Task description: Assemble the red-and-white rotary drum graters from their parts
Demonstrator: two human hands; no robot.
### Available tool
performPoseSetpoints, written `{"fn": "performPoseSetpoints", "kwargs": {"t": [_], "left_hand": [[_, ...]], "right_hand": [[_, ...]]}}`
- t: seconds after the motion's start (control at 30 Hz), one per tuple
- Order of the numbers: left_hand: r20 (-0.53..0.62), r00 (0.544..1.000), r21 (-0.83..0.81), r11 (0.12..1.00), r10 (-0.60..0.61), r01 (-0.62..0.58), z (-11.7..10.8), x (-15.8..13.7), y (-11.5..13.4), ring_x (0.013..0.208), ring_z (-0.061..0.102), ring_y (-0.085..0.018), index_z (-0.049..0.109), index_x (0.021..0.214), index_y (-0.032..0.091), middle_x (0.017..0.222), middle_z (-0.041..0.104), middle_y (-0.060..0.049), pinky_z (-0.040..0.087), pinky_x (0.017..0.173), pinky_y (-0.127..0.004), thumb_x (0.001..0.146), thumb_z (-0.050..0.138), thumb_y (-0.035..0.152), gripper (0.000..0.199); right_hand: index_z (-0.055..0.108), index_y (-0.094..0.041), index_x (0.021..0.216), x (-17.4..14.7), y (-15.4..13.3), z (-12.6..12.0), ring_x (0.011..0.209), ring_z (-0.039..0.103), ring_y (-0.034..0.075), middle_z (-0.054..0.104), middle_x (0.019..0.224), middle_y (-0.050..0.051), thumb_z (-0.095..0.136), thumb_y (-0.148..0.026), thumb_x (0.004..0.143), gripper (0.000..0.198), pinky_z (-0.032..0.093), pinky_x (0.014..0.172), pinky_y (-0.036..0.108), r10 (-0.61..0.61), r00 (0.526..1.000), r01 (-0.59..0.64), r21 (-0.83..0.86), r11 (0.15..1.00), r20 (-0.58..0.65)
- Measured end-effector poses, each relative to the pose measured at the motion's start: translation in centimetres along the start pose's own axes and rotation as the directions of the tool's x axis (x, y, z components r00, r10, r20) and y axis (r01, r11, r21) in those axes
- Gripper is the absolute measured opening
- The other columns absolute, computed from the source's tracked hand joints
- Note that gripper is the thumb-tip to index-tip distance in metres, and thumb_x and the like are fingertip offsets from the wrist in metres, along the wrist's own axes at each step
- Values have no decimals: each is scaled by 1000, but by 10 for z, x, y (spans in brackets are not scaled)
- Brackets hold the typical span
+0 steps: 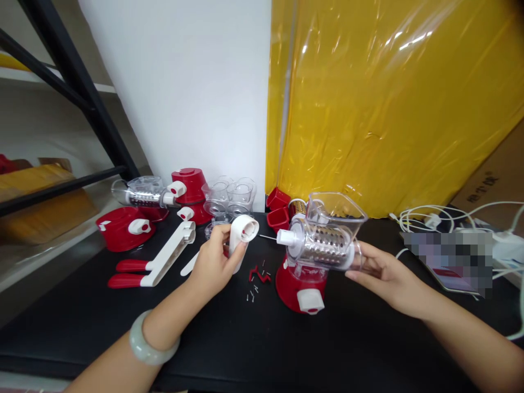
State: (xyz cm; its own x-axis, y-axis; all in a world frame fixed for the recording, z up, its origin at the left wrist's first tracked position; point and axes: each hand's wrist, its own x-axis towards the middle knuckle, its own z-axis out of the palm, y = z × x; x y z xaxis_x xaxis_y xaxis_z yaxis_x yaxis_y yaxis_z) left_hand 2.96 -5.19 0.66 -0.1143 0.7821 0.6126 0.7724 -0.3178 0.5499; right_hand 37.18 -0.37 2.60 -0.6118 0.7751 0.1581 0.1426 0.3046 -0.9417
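Observation:
My left hand (215,255) is closed around a white crank handle (242,229), whose round socket end points up and to the right. To its right stands a rotary drum grater (325,243) with a red base, a clear hopper and a perforated metal drum. My right hand (379,273) grips the open right end of its clear barrel. A white drive stub (285,237) sticks out of the barrel's left end, a small gap away from the handle. On the front of the red base is a white knob (310,301).
Small screws (252,295) and red plastic pieces (260,274) lie between the hands. At left are red-tipped crank handles (158,262), red bases (123,232) and another grater barrel (144,194). Clear hoppers (235,194) stand behind. A tablet-like device (454,262) and white cables (426,218) lie at right.

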Motion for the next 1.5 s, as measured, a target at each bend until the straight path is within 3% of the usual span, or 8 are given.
{"fn": "performPoseSetpoints", "kwargs": {"t": [0.23, 0.63, 0.83, 0.97, 1.27, 1.5], "left_hand": [[20, 999, -109, 994, -28, 30, 2, -1, -3, 99, 69, -24, 46, 111, 20, 108, 69, -11, 54, 82, -36, 89, 58, 35, 29], [12, 1000, -106, 994, -22, 23, 1, 0, -2, 98, 69, -23, 46, 112, 20, 109, 68, -11, 54, 82, -36, 90, 57, 36, 30], [10, 1000, -76, 997, -23, 24, 2, -1, -3, 98, 69, -24, 46, 111, 19, 108, 68, -10, 54, 82, -37, 89, 57, 37, 30], [16, 1000, -93, 996, -5, 6, 3, 0, 0, 94, 69, -22, 45, 114, 19, 109, 67, -10, 54, 81, -35, 90, 56, 35, 30], [139, 990, -218, 976, 20, 10, 4, -3, 20, 93, 69, -21, 45, 121, 20, 106, 69, -10, 54, 76, -31, 92, 54, 31, 32], [138, 990, -247, 968, -1, 36, 10, -4, 22, 96, 68, -22, 45, 118, 20, 111, 67, -11, 53, 67, -27, 91, 56, 32, 31]], "right_hand": [[56, -25, 130, 0, 11, -8, 115, 64, 25, 72, 113, 12, 67, -37, 85, 48, 50, 100, 43, -18, 1000, 19, 135, 991, -7], [56, -27, 131, 0, 9, 10, 113, 65, 23, 66, 127, 10, 73, -29, 80, 53, 50, 103, 41, -105, 993, 105, 11, 994, -50], [59, -25, 130, -2, 4, 8, 110, 67, 26, 68, 122, 11, 68, -35, 85, 47, 53, 100, 43, -32, 998, 29, -52, 998, -46], [62, -25, 127, -3, 2, 8, 106, 69, 26, 72, 115, 11, 69, -38, 83, 46, 54, 98, 43, -16, 997, 14, -18, 1000, -73], [64, -26, 122, -8, -4, 19, 109, 67, 23, 70, 120, 9, 67, -34, 86, 38, 51, 101, 40, -37, 997, 40, 52, 998, -60], [63, -26, 119, -8, -9, 27, 108, 68, 22, 72, 117, 8, 64, -34, 89, 31, 54, 96, 35, -57, 994, 62, 59, 996, -89]]}}
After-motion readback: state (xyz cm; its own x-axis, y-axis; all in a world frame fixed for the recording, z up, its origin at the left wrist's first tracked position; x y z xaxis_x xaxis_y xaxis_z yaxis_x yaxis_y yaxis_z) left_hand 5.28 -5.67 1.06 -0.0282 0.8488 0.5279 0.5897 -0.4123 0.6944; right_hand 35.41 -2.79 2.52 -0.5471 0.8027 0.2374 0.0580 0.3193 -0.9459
